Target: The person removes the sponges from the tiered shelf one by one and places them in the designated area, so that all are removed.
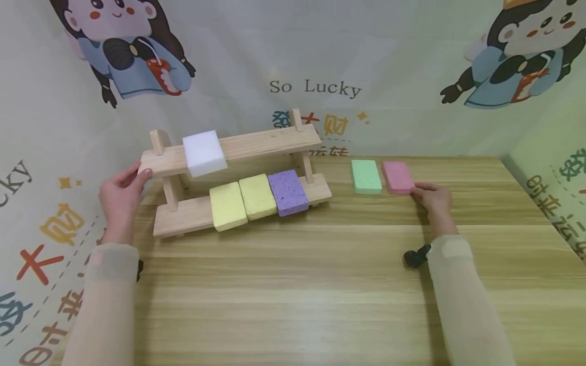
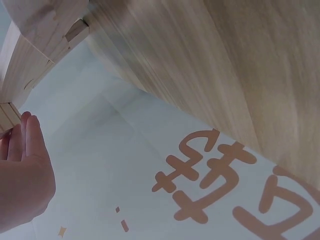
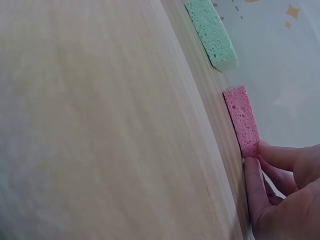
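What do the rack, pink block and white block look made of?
Rack: probably wood, matte, judging by its visible grain.
Pink block: likely sponge, matte, since pores pit its surface.
White block: perhaps foam; it looks smooth, but that's uncertain.

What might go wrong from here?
The right hand holds the pink sponge only near a corner, so it may twist or slip. The left hand grips one end of the rack; a tug might skew it. The white block overhangs the upper shelf and might slide off.
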`<state>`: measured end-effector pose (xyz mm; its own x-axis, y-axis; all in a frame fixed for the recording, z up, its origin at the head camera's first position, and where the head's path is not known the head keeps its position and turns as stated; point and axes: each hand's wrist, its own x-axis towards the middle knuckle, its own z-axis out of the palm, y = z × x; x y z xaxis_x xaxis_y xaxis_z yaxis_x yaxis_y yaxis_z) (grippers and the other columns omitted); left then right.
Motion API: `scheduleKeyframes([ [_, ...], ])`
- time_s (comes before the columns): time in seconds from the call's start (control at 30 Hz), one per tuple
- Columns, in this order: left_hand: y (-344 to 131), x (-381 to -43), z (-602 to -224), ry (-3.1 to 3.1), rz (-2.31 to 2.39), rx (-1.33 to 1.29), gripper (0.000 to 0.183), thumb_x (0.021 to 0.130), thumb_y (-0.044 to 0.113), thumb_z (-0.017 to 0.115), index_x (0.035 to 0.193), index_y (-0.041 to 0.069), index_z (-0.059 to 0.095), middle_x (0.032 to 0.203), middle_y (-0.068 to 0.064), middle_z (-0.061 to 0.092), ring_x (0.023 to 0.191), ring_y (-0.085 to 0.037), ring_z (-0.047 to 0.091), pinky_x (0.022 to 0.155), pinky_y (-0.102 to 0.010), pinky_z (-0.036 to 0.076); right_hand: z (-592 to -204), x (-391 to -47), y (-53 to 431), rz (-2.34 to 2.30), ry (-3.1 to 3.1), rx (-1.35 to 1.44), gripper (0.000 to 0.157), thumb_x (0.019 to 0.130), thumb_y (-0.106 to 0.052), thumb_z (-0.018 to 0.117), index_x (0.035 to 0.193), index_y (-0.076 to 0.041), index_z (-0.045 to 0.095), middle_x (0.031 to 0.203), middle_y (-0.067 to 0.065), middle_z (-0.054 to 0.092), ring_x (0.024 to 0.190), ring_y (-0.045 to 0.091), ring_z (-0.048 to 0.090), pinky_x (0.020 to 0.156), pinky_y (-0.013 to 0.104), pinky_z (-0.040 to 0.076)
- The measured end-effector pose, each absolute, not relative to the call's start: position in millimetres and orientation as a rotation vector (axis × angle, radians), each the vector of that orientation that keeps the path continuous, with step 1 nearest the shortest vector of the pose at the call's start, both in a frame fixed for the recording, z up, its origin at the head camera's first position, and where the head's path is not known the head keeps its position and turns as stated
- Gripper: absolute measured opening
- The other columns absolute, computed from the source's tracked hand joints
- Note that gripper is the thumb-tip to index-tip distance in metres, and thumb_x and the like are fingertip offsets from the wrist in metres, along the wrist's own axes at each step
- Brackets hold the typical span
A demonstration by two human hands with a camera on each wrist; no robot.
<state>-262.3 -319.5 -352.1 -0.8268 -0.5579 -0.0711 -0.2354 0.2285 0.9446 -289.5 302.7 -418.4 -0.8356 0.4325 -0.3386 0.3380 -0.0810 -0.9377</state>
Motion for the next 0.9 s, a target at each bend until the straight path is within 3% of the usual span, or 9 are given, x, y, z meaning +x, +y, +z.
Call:
scheduleKeyframes([
  [0.27,-323.3,-258.3,-350.6,-2.241,-1.619,0.768,0.057,0.088,0.048,0.070,0.140,0.029,0.057,0.147,0.005,0.054,0.126,0.001,0.057,0.109,-0.020,0.045,-416.4,-289.4,299.8,2.161,-2.048,-0.851,0.035,0.092,0.002,0.065,0.065,-0.019,0.070,0.063,-0.014,0.060,0.060,-0.005,0.063,0.065,0.008,0.055],
  [0.47,-321.5,-256.5,-351.6,-2.165,-1.680,0.743,0.053,0.087,0.040,0.075,0.135,0.025,0.062,0.142,0.002,0.058,0.106,0.008,0.063,0.089,-0.006,0.050,-411.4,-283.7,303.2,2.344,-1.886,-0.819,0.043,0.093,0.006,0.061,0.059,-0.018,0.070,0.061,-0.009,0.066,0.060,-0.001,0.065,0.063,0.010,0.056],
  [0.57,-319.9,-256.8,-351.9,-2.118,-1.729,0.733,0.052,0.086,0.037,0.077,0.134,0.023,0.063,0.141,0.001,0.060,0.102,0.008,0.064,0.086,-0.004,0.050,-410.0,-281.5,304.5,2.370,-1.855,-0.821,0.035,0.094,0.004,0.061,0.066,-0.016,0.070,0.063,-0.008,0.067,0.061,0.000,0.066,0.063,0.012,0.057],
  [0.77,-319.7,-259.6,-351.6,-2.108,-1.735,0.744,0.052,0.086,0.038,0.077,0.134,0.023,0.064,0.141,0.001,0.060,0.104,0.006,0.064,0.102,-0.013,0.048,-408.3,-280.6,302.5,2.180,-1.958,-0.863,0.014,0.093,-0.005,0.066,0.085,-0.017,0.065,0.069,-0.014,0.061,0.065,-0.003,0.061,0.061,0.009,0.053],
  [0.9,-320.8,-260.2,-351.3,-2.113,-1.728,0.734,0.052,0.087,0.038,0.076,0.134,0.023,0.063,0.140,0.001,0.061,0.103,0.006,0.064,0.102,-0.014,0.048,-403.5,-281.7,298.8,1.986,-2.013,-0.855,0.008,0.094,-0.010,0.066,0.097,-0.017,0.066,0.077,-0.017,0.058,0.071,-0.003,0.058,0.064,0.008,0.050],
])
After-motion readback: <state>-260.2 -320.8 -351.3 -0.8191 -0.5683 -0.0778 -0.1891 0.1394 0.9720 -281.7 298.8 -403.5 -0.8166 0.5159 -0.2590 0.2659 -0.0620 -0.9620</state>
